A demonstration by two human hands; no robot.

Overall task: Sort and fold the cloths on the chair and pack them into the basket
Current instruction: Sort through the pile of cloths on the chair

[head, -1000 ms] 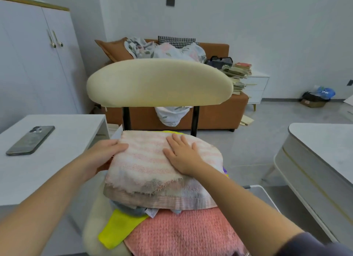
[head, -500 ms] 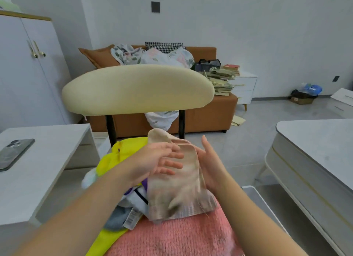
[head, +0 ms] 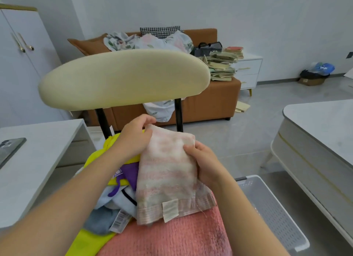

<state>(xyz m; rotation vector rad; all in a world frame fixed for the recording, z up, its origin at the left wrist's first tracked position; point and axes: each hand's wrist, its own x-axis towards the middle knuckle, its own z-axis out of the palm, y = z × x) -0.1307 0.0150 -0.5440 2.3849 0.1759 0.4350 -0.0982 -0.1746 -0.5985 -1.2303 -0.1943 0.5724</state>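
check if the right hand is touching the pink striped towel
Touching. In the head view the right hand grips the pink striped towel at its right edge, with its thumb lying on the towel's face and no gap between them.

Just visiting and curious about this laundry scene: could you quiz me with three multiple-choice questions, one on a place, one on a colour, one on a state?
1. The basket stands: A on sofa; B right of the chair; C on table.
2. Nearest knitted cloth: A coral pink; B green; C black.
3. The striped towel: A spread flat; B in basket; C folded, held by left hand and right hand.
Answers: B, it sits low beside the chair; A, its knit is pink; C, both grip its edges.
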